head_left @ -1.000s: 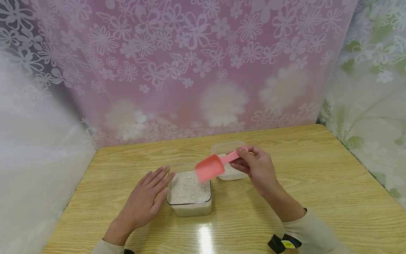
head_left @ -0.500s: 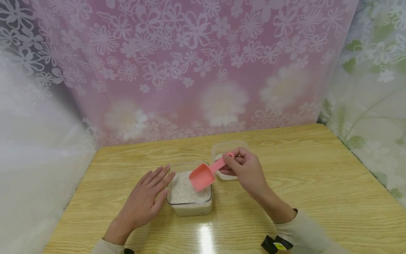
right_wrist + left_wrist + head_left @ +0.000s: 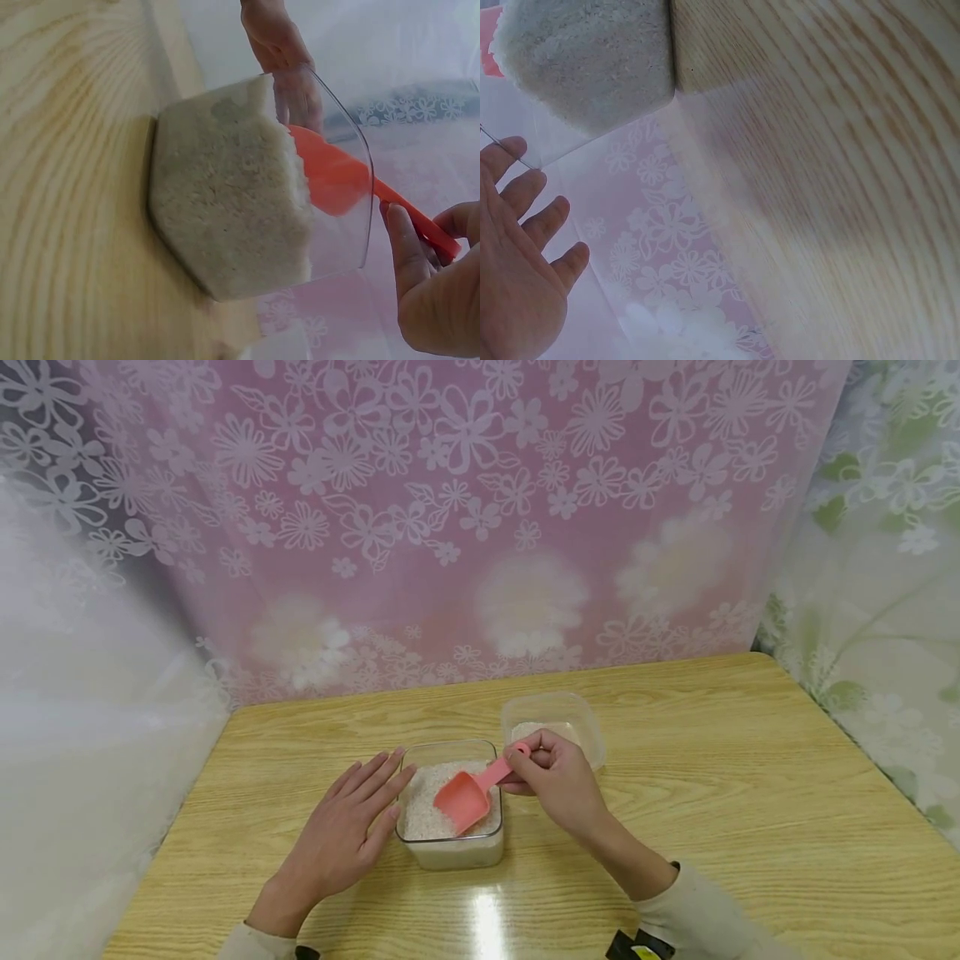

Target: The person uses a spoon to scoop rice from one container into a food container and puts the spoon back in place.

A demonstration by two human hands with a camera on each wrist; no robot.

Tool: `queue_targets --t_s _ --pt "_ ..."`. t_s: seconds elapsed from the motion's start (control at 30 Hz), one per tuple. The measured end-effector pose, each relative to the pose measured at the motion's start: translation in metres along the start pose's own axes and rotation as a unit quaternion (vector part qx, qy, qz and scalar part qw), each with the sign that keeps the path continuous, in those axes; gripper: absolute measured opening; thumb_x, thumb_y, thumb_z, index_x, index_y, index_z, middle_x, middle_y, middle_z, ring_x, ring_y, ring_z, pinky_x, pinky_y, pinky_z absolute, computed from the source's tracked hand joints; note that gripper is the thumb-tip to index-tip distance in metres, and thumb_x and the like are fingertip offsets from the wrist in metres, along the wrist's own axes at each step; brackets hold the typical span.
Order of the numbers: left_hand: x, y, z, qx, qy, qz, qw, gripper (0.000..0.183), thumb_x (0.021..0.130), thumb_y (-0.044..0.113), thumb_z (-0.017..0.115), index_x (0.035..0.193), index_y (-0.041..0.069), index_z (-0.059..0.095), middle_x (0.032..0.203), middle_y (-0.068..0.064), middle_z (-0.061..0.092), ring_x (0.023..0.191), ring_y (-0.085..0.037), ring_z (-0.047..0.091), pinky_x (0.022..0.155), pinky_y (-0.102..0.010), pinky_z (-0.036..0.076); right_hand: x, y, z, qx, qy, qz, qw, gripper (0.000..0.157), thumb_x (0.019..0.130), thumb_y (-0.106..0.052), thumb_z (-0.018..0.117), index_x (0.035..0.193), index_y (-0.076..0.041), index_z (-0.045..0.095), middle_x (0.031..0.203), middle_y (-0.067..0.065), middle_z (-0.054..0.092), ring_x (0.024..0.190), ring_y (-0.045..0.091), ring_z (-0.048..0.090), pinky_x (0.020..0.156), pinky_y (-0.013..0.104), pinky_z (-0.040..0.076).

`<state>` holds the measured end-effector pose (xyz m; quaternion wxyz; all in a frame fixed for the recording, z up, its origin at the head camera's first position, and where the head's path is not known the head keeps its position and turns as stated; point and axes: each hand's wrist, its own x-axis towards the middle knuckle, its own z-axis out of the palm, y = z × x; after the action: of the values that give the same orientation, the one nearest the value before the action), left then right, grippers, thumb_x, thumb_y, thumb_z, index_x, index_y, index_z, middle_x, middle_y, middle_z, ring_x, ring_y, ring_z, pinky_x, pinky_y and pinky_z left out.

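Note:
A clear square container (image 3: 459,856) of rice (image 3: 423,793) stands on the table, filled a good part of the way up. My right hand (image 3: 558,781) pinches the handle of a pink scoop (image 3: 461,799), its thumb on top. The scoop's front edge dips into the rice; in the right wrist view the scoop (image 3: 330,172) shows through the clear wall, inside the rim. Against the container's left rim rests my left hand (image 3: 341,835), fingers straight. In the left wrist view the left hand's fingers (image 3: 544,221) lie at the thin rim.
Behind my right hand stands a second, translucent container (image 3: 555,703) with some rice in its bottom, partly hidden by the hand. The wood-grain table (image 3: 712,760) ends at a pink floral curtain (image 3: 420,568), with pale curtains on both sides.
My right hand has brought the scoop left, nearer and down, from over the space between the containers into the rice. The far container shows more now. The left hand stays put.

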<state>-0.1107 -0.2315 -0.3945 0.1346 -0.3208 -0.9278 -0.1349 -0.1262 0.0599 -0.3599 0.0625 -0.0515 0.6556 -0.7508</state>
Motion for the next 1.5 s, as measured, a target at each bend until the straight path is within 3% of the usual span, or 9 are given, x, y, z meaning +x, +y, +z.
queue_targets --t_s 0.23,0.8,1.13,1.5 --pt "0.0 0.0 0.0 -0.006 0.001 -0.003 1.0 0.046 0.103 0.03 0.042 0.148 0.019 0.04 0.155 0.0 0.027 0.14 -0.023 0.027 0.115 -0.044 0.017 -0.002 0.008 0.001 0.041 -0.011 0.038 0.998 0.012 0.095 -0.002 0.056 0.096 0.009 0.051 0.09 0.02 0.069 0.077 0.022 0.07 0.074 0.033 0.058" --pt "0.0 0.0 0.001 -0.001 0.002 -0.003 1.0 0.047 0.103 0.03 0.042 0.149 0.02 0.039 0.155 0.0 0.028 0.14 -0.024 0.027 0.114 -0.045 0.018 -0.003 0.01 0.001 0.057 -0.027 0.054 0.997 0.013 0.095 -0.003 0.057 0.095 0.008 0.049 0.09 0.019 0.069 0.076 0.021 0.07 0.073 0.032 0.058" --pt "0.0 0.0 0.001 -0.007 0.001 -0.006 1.0 0.048 0.103 0.031 0.043 0.149 0.021 0.038 0.155 0.001 0.027 0.141 -0.023 0.025 0.115 -0.044 0.017 -0.004 0.008 0.003 0.063 -0.015 0.064 0.996 0.012 0.094 -0.002 0.057 0.093 0.007 0.049 0.09 0.019 0.068 0.076 0.02 0.07 0.073 0.031 0.058" --pt "0.0 0.0 0.002 -0.016 -0.001 -0.009 0.9998 0.048 0.103 0.03 0.043 0.149 0.019 0.038 0.155 0.001 0.026 0.141 -0.023 0.025 0.114 -0.046 0.018 -0.008 0.014 -0.002 0.111 -0.019 0.07 0.991 0.014 0.097 -0.006 0.054 0.097 0.007 0.048 0.091 0.018 0.068 0.078 0.021 0.07 0.079 0.033 0.056"
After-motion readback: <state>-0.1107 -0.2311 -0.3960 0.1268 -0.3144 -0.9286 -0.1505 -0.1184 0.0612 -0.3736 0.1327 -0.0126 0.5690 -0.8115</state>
